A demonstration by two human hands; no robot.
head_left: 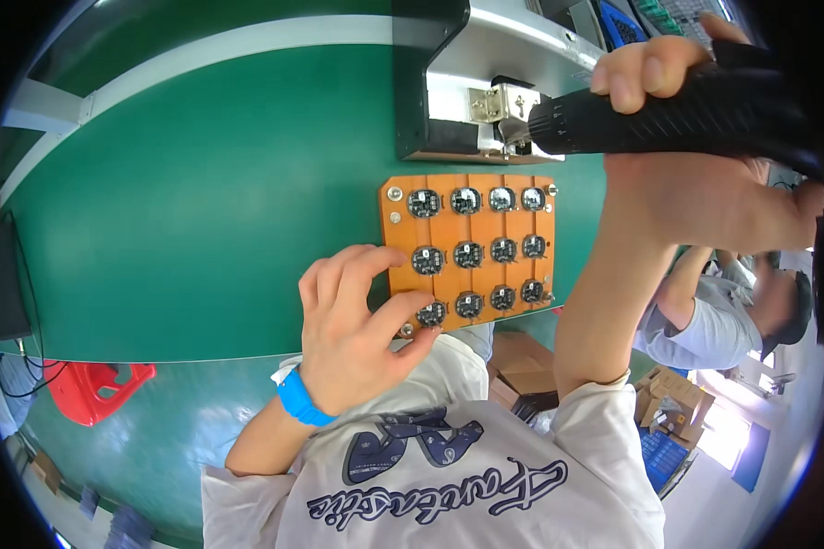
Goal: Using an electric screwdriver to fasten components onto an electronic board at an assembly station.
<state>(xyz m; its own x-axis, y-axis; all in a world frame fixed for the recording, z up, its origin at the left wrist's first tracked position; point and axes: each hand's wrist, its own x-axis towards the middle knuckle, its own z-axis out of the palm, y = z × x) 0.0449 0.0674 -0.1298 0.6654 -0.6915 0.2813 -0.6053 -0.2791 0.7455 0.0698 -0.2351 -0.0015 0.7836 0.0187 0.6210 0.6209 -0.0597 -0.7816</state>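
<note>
In front of me an orange fixture plate [447, 245] lies on the green tabletop, carrying several round dark circuit boards in rows. My left hand [350, 316] grips the plate's near left corner, fingers curved and apart. Its thumb and index fingertips flank the nearest left circuit board [431, 313]. Up at the right, my right hand [664, 119] is wrapped round a black electric screwdriver [723, 112]. The driver's front end meets the metal outlet of a screw feeder [505, 102] beyond the plate; whether its bit touches a screw is too small to tell.
The green table [201, 201] spreads to the left, with a black box [5, 284] and cables at its far left end. A red stool [92, 389] stands below its edge. At the right are another person [719, 311] and cardboard boxes [673, 403].
</note>
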